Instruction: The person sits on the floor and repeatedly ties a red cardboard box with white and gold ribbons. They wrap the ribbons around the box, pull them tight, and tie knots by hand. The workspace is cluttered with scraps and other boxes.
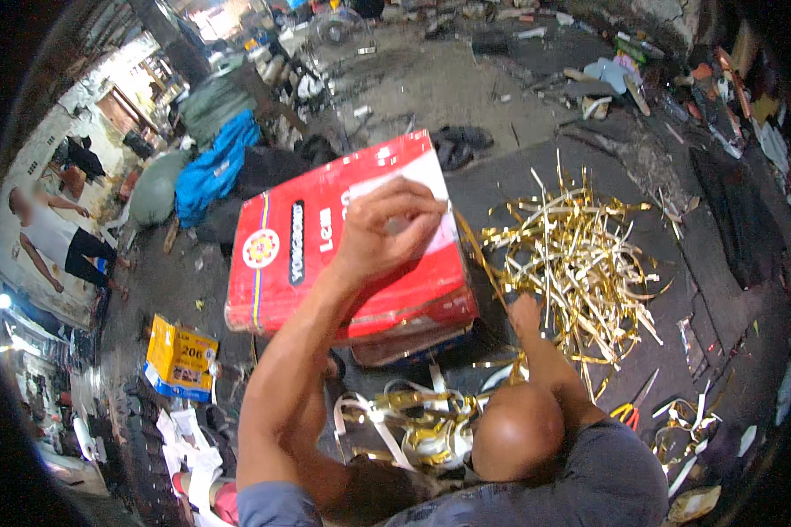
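My left hand [394,224] is closed in a pinch above the red cardboard box [369,299], thumb and fingertips pressed together near its right edge. A thin gold strip [481,252] runs from beside those fingertips down to my right hand [526,316]. The right hand is low beside the box's right side, its fingers closed around the strip's lower end and partly hidden. To its right lies a loose, tangled pile of gold and white strips [589,272]. More gold and white strips [435,439] lie in front of the box, between my arms.
Scissors with orange-yellow handles [626,415] lie at right, near smaller scraps. A yellow and blue box [182,356] is on the floor at left. Beyond are a blue cloth bundle [215,171] and a stuffed sack [156,189]. Another person [57,237] stands far left.
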`<state>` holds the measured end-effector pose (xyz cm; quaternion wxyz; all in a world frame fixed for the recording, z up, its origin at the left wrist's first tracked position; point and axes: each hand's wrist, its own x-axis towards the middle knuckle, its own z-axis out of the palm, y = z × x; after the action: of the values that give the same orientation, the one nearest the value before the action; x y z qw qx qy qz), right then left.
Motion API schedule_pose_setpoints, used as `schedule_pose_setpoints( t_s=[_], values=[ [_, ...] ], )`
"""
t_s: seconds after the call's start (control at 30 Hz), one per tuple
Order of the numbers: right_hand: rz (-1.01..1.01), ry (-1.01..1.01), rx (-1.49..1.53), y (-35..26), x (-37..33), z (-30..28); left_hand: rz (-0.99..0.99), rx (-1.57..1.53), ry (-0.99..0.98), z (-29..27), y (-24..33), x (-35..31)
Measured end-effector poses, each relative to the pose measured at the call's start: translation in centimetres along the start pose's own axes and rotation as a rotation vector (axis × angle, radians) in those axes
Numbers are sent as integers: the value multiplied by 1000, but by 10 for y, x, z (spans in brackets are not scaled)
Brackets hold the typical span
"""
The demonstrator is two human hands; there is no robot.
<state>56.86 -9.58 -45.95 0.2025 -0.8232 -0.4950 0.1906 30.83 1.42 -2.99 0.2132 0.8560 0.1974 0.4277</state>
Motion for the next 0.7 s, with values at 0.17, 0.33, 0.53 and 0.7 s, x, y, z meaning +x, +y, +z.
schedule_pose_setpoints(
  t_s=[0.17,0.33,0.53,0.7],
  values=[
    [156,2,-67,9,6,-5,173,254,-75,-7,-14,-11],
    [79,-35,-177,2,-24,-38,113,435,-23,-4,22,-21],
    [73,303,132,69,-24,-98,278,244,-89,55,80,-133],
    [174,1075,437,38,-43,-250,-805,398,-420,125,-20,-338]
  ],
)
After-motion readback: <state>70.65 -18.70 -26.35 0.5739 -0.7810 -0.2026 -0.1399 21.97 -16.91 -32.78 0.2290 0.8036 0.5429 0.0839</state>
